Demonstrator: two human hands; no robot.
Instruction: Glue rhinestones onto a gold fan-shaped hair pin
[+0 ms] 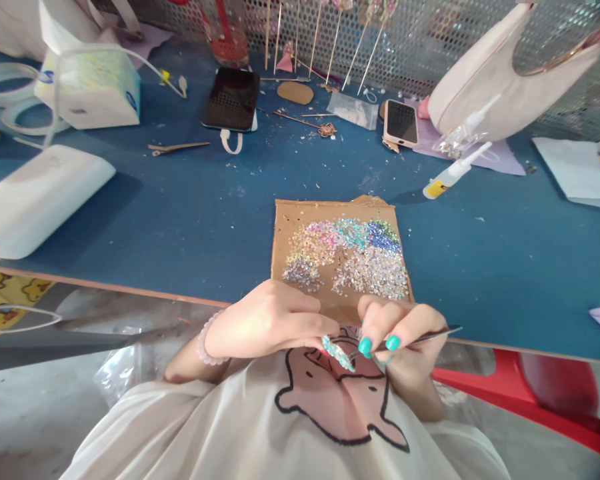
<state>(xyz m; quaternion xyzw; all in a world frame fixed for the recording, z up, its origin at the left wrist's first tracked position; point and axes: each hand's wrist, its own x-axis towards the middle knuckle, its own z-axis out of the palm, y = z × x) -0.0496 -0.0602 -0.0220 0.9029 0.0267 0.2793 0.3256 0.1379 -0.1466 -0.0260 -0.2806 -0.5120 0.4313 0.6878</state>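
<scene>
My left hand point(275, 320) is closed on a small rhinestone-covered piece point(338, 353), turquoise and white, held just past the table's front edge. In my right hand point(405, 337) is a pair of thin metal tweezers point(433, 335), pinched between fingers and thumb. The tweezers' tips point left and meet or nearly meet the edge of the piece; whether they grip a stone is too small to tell. Beyond both hands lies a cardboard sheet point(283, 217) with loose rhinestones point(373, 272) spread on it in patches of pink, yellow, turquoise, blue and clear.
On the blue table point(190, 213) stand a glue bottle point(443, 181), a white power bank point(45, 200) and a tissue box point(90, 87). Farther back lie a black phone point(231, 99), a white-cased phone point(401, 123), metal clips point(177, 147) and a white handbag point(490, 87). A red stool point(560, 387) is at lower right.
</scene>
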